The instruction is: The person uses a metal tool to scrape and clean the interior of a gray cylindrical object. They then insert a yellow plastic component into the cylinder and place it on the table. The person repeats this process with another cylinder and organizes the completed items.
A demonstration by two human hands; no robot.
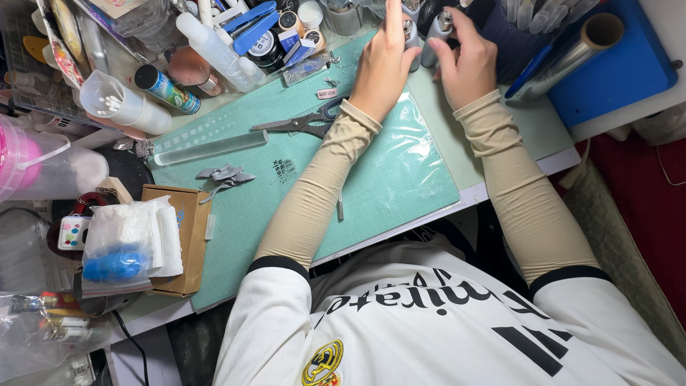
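Both my hands reach to the far edge of the green cutting mat (400,179). My left hand (382,68) lies edge-on, fingers stretched forward against a small grey metal canister (411,34); its thumb is hidden, so its grip is unclear. My right hand (466,68) curls its fingers around a second grey canister (437,30) right beside the first. Grey-handled scissors (307,123) lie on the mat just left of my left wrist.
A clear ruler (211,148) and grey scraps (225,176) lie on the mat's left part. A cardboard box (187,236) with a plastic bag (121,246) sits at the left. Bottles, jars and a cotton-swab tub (121,107) crowd the far left. A blue tray (622,71) with a film roll (572,53) is at the right.
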